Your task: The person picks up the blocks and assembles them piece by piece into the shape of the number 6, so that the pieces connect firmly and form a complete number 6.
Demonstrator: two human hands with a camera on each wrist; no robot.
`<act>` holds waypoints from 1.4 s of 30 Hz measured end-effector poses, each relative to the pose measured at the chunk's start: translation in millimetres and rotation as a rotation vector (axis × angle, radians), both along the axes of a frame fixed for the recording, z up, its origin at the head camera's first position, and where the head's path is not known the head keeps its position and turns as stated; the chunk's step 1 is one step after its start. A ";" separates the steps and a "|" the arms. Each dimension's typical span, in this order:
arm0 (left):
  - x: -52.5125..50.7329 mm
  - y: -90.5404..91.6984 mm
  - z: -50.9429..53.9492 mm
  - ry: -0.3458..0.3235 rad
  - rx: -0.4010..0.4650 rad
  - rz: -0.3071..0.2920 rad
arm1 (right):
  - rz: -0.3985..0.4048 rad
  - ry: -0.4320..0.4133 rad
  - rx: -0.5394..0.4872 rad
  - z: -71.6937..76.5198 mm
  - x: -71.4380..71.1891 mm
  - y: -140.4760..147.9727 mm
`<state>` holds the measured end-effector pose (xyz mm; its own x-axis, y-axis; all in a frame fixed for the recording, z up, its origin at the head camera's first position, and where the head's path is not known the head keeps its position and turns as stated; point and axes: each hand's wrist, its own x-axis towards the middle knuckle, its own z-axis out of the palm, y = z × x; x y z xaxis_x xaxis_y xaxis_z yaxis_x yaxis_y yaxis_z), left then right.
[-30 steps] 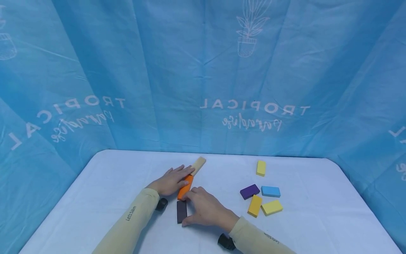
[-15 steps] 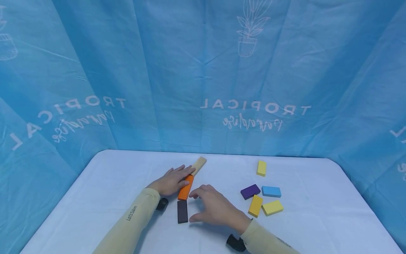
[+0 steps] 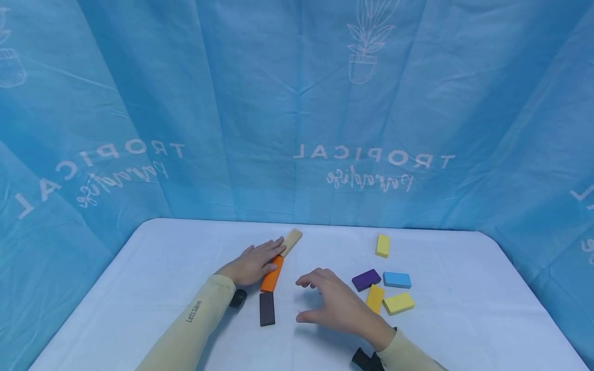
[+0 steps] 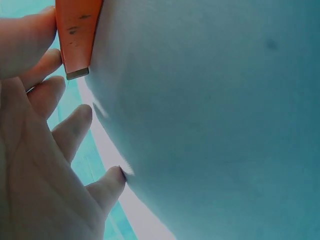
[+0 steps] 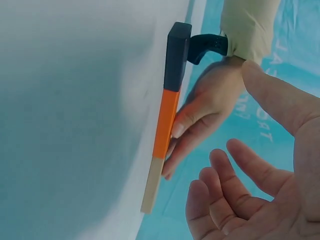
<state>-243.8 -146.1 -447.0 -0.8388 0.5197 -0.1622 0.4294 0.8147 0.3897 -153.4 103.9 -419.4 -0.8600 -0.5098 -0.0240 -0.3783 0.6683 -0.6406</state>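
Note:
In the head view, a natural wood block [image 3: 292, 241], an orange block [image 3: 272, 275] and a black block [image 3: 266, 309] lie end to end in a slightly bent line. My left hand [image 3: 252, 264] rests with spread fingers on the line's left side, its thumb on the orange block and fingertips at the wood one. To the right of the black block, my right hand [image 3: 336, 304] hovers above the cloth, thumb and fingers apart, holding nothing. The right wrist view shows the orange block [image 5: 166, 122] between the black [image 5: 177, 60] and wood [image 5: 152, 185] ones.
Right of my right hand lie a purple block [image 3: 366, 280], a blue block [image 3: 396, 280], a yellow block [image 3: 398, 303] and a partly covered amber block [image 3: 375, 297]. Another yellow block [image 3: 382, 246] sits farther back. A blue curtain [image 3: 260, 113] hangs behind the white table [image 3: 445, 257].
My right hand has let go of the black block and moved away to the right, now partly covering the amber block. My left hand has stayed in place.

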 end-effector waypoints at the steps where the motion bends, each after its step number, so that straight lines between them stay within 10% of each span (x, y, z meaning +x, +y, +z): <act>1: 0.0 0.4 0.3 -0.002 -0.001 0.001 | -0.007 0.000 -0.003 0.3 1.1 2.5; 28: -1.4 -1.4 1.1 -0.029 0.002 -0.017 | -0.410 0.088 0.078 -12.3 26.6 74.9; 42: 0.0 -2.0 2.4 -0.038 0.016 -0.015 | -0.465 0.196 0.150 -16.4 35.1 102.7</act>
